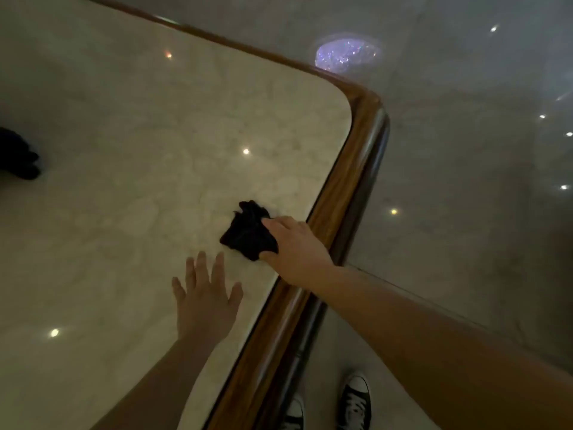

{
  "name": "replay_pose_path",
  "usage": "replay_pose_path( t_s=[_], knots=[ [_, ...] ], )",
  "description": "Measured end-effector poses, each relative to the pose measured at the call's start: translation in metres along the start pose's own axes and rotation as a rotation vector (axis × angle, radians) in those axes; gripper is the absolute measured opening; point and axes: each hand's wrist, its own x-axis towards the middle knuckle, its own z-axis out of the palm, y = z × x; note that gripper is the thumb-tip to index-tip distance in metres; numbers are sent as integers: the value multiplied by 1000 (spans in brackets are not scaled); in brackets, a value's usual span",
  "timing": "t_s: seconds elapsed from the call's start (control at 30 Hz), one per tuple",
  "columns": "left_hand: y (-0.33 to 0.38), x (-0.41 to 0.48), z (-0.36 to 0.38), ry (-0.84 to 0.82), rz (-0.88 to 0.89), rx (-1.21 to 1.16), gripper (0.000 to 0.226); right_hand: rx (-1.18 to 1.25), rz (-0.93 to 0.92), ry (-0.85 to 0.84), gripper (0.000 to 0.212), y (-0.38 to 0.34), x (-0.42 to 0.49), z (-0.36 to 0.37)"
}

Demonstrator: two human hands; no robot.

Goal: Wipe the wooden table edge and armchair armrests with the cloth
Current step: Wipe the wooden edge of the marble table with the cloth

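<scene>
A crumpled black cloth lies on the pale marble tabletop, just inside the wooden table edge that runs diagonally from the rounded corner down to the bottom of the view. My right hand reaches across that wooden edge and grips the cloth's right side. My left hand rests flat on the marble below and left of the cloth, fingers spread, holding nothing. No armchair is visible.
A dark object sits on the tabletop at the left border. The glossy floor lies to the right of the table, with light reflections on it. My two sneakers stand beside the table edge at the bottom.
</scene>
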Motion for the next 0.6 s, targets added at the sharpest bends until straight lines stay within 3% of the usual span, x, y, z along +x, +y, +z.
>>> replay_pose_path(
  t_s=[0.07,0.17,0.3,0.4,0.5,0.6],
  knots=[
    [-2,10,17,-2,-70,-55,75,-42,-9,-11,73,0,24,15],
    [-6,19,49,58,16,-20,80,-165,-78,-10,78,3,53,36],
    [-6,24,68,108,-4,18,83,-262,-135,-14,80,4,80,58],
    [-7,27,72,120,-21,-5,82,-370,-152,-75,62,10,86,69],
    [-6,27,72,107,-34,-27,82,-447,-212,15,40,15,79,71],
    [-6,26,69,96,-44,-30,84,-402,-200,43,33,18,73,65]
  ],
)
